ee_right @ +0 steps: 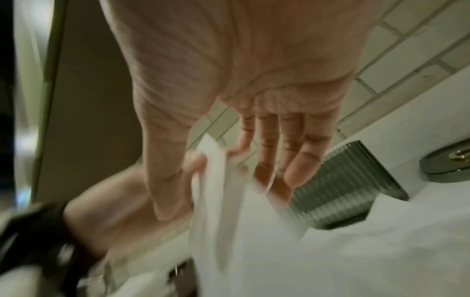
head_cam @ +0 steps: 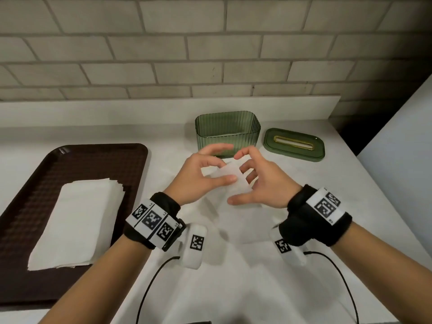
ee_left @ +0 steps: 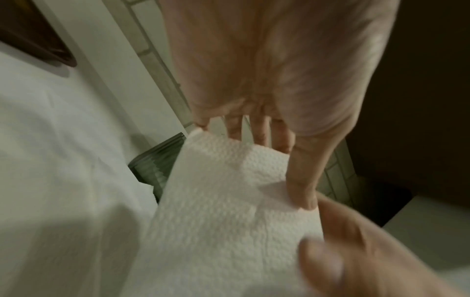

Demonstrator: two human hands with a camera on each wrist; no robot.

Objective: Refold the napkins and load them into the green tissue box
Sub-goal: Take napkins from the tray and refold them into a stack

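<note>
Hanging between left hand (head_cam: 203, 174) and right hand (head_cam: 261, 181), seemingly pinched: napkin (head_cam: 230, 175).

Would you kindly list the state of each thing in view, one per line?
green tissue box: lid off, upright.
lid: flat on the counter, right of the box.
napkin: held above the counter.
left hand: pinches the napkin.
right hand: fingers spread at the napkin.
napkin stack: on the tray.

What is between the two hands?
A white napkin, seen best in the head view. The left hand pinches it; the right hand touches its other side.
</note>
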